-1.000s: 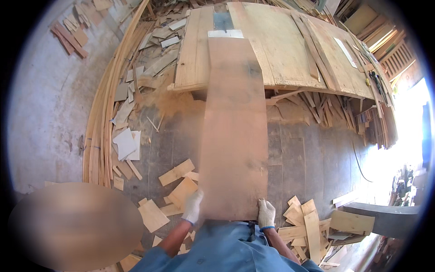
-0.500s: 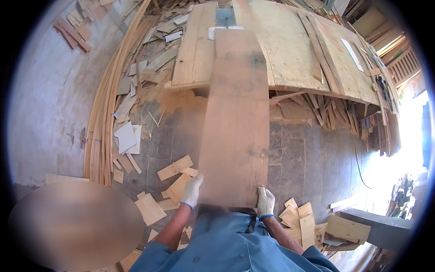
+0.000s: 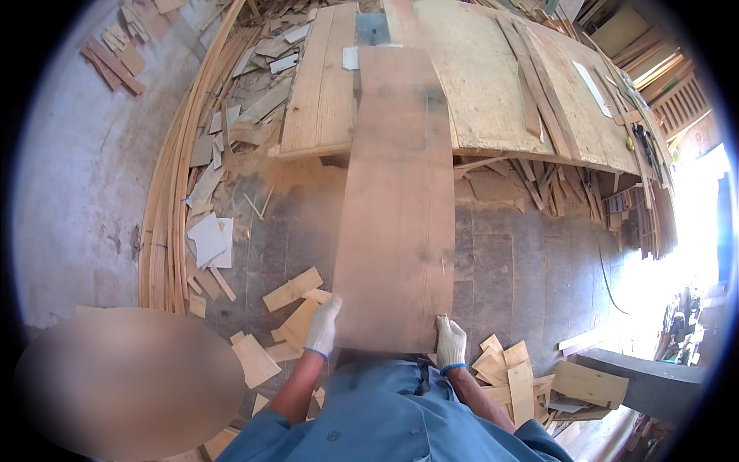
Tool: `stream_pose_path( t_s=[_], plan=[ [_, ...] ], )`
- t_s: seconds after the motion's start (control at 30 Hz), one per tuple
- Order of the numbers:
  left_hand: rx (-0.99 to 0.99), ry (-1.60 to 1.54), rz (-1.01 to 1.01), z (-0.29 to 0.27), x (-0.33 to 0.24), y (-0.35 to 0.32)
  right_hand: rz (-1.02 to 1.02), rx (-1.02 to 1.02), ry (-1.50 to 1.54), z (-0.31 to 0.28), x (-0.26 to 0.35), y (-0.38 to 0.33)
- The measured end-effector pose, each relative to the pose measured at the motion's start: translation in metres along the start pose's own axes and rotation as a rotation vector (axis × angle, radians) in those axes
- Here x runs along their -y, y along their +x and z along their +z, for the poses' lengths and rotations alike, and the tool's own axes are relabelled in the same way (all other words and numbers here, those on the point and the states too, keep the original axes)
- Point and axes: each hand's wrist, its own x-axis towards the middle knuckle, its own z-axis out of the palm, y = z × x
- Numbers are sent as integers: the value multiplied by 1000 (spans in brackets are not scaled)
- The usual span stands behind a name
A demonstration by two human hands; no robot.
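Note:
A long, wide reddish-brown wooden board [image 3: 396,215] stretches away from my waist, its far end over the workbench [image 3: 500,85]. My left hand [image 3: 322,327], in a white work glove, grips the board's left edge close to the near end. On the opposite edge, my right hand [image 3: 451,340] is closed round the near right corner, also gloved. The fingers of both hands are partly hidden beneath the board. Near the board's far end lie a white piece [image 3: 351,58] and a blue-grey patch [image 3: 372,28] set between the bench's panels.
Long thin wood strips [image 3: 159,223] run along the left wall. Offcuts [image 3: 292,287] litter the dark tiled floor [image 3: 508,262] on the left, with more wood pieces [image 3: 517,369] by my right side. Loose slats [image 3: 550,92] lie on the bench. A grey beam-like object [image 3: 647,373] juts in at lower right.
The board stays in both hands and has shifted slightly relative to the bench. The surroundings sit a little further left in the picture. Both grips look the same.

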Motion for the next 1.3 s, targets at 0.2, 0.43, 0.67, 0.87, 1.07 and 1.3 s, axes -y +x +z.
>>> stream_pose_path(
  t_s=[0.2, 0.43, 0.67, 0.87, 1.07, 1.3],
  plan=[
    [11, 43, -36, -27, 26, 12, 223, 40, 104, 10, 30, -17],
    [23, 75, -76, -41, 11, 20, 242, 174, -29, 21, 62, -23],
    [52, 155, 9, -53, 24, 36, 126, 67, 44, 31, 50, -22],
    [68, 485, 82, -53, 16, 33, 134, 50, 38, 30, 62, -15],
    [107, 735, 397, -76, 94, 68, 242, 2, 108, 31, 61, -1],
    [69, 89, -110, -36, -5, 62, 54, 19, -80, 35, 72, 20]
  ],
)
